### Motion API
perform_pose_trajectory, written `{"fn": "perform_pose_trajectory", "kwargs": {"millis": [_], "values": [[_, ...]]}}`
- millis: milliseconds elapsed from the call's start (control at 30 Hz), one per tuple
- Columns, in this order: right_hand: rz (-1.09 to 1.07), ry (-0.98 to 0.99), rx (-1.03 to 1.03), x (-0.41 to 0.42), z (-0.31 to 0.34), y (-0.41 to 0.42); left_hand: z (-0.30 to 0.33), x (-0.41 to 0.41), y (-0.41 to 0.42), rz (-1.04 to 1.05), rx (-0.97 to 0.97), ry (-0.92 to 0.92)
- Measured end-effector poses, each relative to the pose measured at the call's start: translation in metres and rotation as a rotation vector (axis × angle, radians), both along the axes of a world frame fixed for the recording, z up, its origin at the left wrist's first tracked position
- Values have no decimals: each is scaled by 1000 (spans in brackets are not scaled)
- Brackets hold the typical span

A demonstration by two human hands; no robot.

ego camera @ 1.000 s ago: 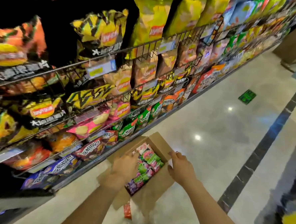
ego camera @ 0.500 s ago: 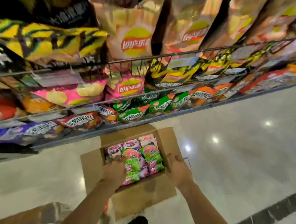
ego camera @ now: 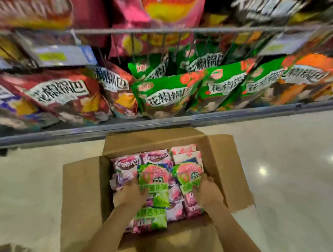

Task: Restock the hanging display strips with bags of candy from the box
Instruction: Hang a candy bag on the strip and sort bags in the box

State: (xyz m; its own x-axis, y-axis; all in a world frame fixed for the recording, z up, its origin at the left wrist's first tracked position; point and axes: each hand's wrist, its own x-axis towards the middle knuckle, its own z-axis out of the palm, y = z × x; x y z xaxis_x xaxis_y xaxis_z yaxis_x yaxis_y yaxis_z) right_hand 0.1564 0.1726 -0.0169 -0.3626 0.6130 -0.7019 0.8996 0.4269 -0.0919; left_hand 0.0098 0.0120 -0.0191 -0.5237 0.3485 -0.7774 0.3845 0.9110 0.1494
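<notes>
Store aisle floor: open cardboard box (ego camera: 83, 189) below snack shelving (ego camera: 162, 123); display strips not in view.
Risk: slick, loosely stacked candy bags (ego camera: 154, 183) may slide or spill if gathered unevenly. Left hand (ego camera: 130, 193) and right hand (ego camera: 209, 192) reach down into the box, fingers curled onto bags.

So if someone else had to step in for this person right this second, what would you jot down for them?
Left hand: down in the open brown cardboard box, fingers on a green-and-pink candy bag; grip unclear through blur.
Right hand: also in the box, on another green-and-pink bag; grip unclear.
The box stands on the pale glossy floor before the snack shelf, packed with purple-and-pink and green candy bags.
Done: box opened and reached into.
Left: lift bags out and hang them; no hanging strip is in view.
</notes>
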Motion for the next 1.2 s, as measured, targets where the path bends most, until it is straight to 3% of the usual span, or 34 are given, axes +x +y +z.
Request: {"fn": "perform_pose_trajectory", "kwargs": {"millis": [133, 367, 500, 633, 767, 1000, 1200], "values": [[-45, -15, -21, 6, -47, 8, -45, -3, 0, 34, -9, -58], [-165, -49, 68, -4, -48, 5, -57, 1, 1, 376, 239, -229], [-278, 75, 11, 7, -51, 1, -52, 4, -1, 565, 369, -299], [-231, 156, -33, 18, -50, -3, -46, 6, -7, 752, 469, -401], [-314, 289, -67, 22, -37, -7, -34, 5, -13, 806, 499, -400], [-728, 758, -257, 17, 77, -23, 66, 4, -23, 920, 721, -350], [-771, 1004, -340, -2, 240, -39, 208, -1, -31, 988, 898, -341]]}}
